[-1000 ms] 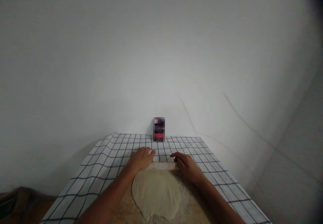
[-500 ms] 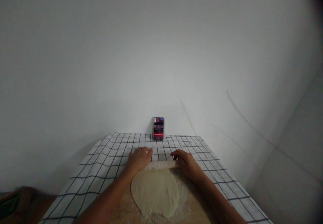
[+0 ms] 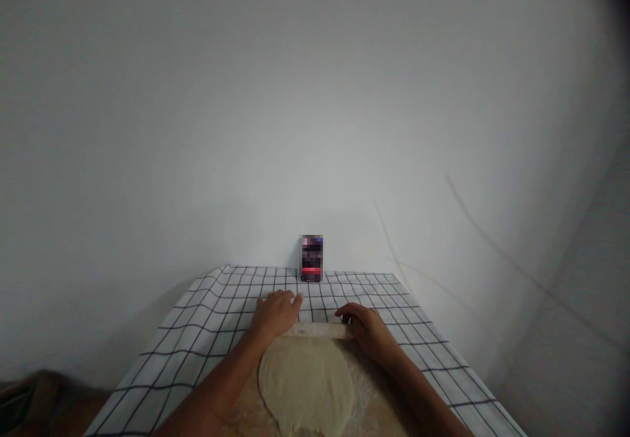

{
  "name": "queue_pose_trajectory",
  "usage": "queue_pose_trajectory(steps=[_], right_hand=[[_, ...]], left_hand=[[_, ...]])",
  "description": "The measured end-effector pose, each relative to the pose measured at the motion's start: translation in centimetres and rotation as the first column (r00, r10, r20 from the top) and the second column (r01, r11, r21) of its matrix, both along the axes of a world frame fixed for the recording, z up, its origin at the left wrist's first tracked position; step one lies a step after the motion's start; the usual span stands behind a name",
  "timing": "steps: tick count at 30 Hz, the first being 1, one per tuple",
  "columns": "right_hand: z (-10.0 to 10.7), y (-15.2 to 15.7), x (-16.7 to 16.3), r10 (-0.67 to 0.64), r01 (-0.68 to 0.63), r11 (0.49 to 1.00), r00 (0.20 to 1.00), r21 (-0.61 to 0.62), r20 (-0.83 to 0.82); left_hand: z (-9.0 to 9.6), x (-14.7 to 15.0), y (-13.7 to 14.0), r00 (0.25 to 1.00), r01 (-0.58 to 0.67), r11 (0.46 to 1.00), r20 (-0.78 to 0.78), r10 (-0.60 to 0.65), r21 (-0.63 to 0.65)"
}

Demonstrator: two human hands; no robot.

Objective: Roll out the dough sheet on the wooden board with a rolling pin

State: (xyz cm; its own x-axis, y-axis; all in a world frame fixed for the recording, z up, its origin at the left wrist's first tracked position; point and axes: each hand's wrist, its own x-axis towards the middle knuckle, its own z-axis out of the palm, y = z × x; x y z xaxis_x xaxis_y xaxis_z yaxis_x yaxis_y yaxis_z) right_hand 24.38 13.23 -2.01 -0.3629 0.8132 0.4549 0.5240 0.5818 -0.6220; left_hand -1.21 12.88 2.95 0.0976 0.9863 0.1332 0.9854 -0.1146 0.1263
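Note:
A pale wooden rolling pin [image 3: 319, 331] lies crosswise at the far edge of a flat, round sheet of dough [image 3: 306, 384]. My left hand [image 3: 278, 311] rests over the pin's left end, fingers curved forward past it and thumb held apart. Over the right end is my right hand [image 3: 367, 327], its fingers bent and its palm on the pin. Both hands hide the pin's ends. Under the dough is a floury brown board [image 3: 377, 411], partly covered by my forearms. The near edge of the dough runs toward the bottom of the view.
A white tablecloth with black grid lines [image 3: 197, 338] covers the table. At the back, a small dark pixelated object [image 3: 312, 258] stands upright near the pale wall [image 3: 315, 128]. Something brown, perhaps furniture [image 3: 44, 397], is at lower left.
The whole view has shifted slightly, so everything sits a little lower. Both hands stay on the rolling pin at the far edge of the dough; the right fingers look slightly changed in bend.

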Motion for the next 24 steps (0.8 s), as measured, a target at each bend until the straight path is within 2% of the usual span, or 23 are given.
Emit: queue_pose_trajectory(steps=[2,6,8,16,20,24], right_hand=[[0.0,0.0,0.1,0.001,-0.001,1.0,1.0,-0.009,0.0],[0.2,0.2,0.0,0.012,-0.012,1.0,1.0,0.006,0.028],[0.3,0.4,-0.1,0.0,-0.001,1.0,0.999,0.031,0.053],[0.4,0.4,0.0,-0.196,0.19,0.98,0.967,0.052,0.163],[0.9,0.3,-0.4,-0.212,0.226,0.974,0.94,-0.025,0.267],[1.2,0.6,-0.7,-0.149,0.188,0.976,0.945,-0.109,0.292]], left_hand=[[-0.6,-0.1,-0.4,1.0,0.011,1.0,0.003,-0.011,-0.003],[-2.6,-0.5,-2.8,0.997,0.072,0.997,-0.014,-0.072,0.004],[-2.8,-0.6,-3.2,0.998,0.067,0.997,-0.02,-0.067,0.029],[-0.6,0.3,1.6,0.999,-0.041,0.999,-0.008,0.041,-0.004],[-0.5,0.6,0.6,0.999,-0.046,0.999,-0.027,0.046,-0.006],[-0.7,0.7,-1.1,0.998,-0.037,0.999,-0.054,0.037,0.002]])
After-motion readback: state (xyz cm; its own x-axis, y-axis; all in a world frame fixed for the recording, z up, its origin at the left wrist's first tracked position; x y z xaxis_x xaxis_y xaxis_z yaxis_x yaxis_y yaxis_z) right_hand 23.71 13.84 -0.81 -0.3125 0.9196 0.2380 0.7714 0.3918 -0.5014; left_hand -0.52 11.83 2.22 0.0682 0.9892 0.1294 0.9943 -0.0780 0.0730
